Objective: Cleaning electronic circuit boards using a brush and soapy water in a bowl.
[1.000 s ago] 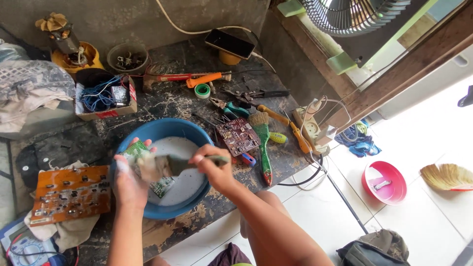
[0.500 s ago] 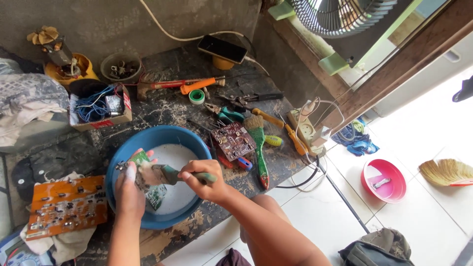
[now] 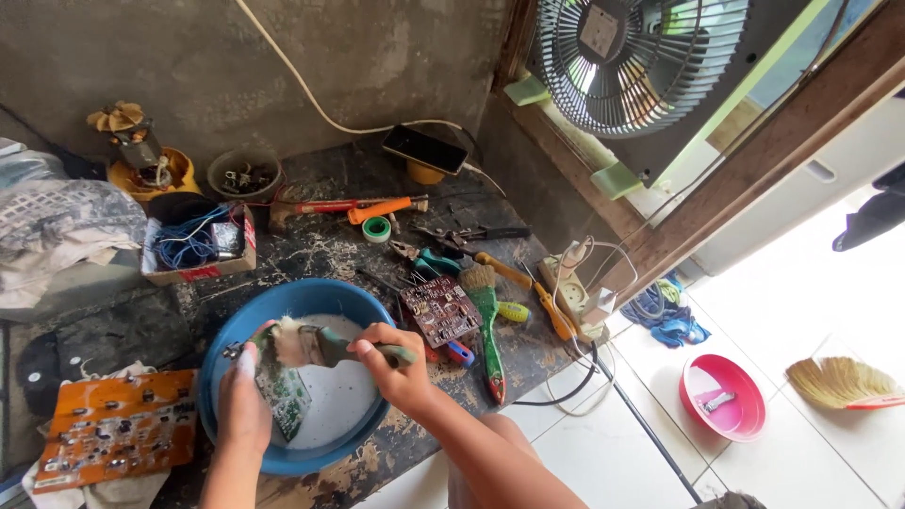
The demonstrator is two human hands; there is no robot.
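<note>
Board [image 3: 283, 391], green, stands tilted over the blue basin [image 3: 222, 344], long axis running from the left hand [image 3: 243, 405] down into the milky liquid; that hand's fingers pinch its upper edge; the brush [image 3: 316, 347] lies crosswise, bristles touching the board's top, handle leading right into the right hand [image 3: 401, 372], fingers wrapped tight round it, on the dark surface [image 3: 330, 250].

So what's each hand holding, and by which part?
Right hand grips a paintbrush by its handle; left hand holds a green circuit board by its edge.
</note>
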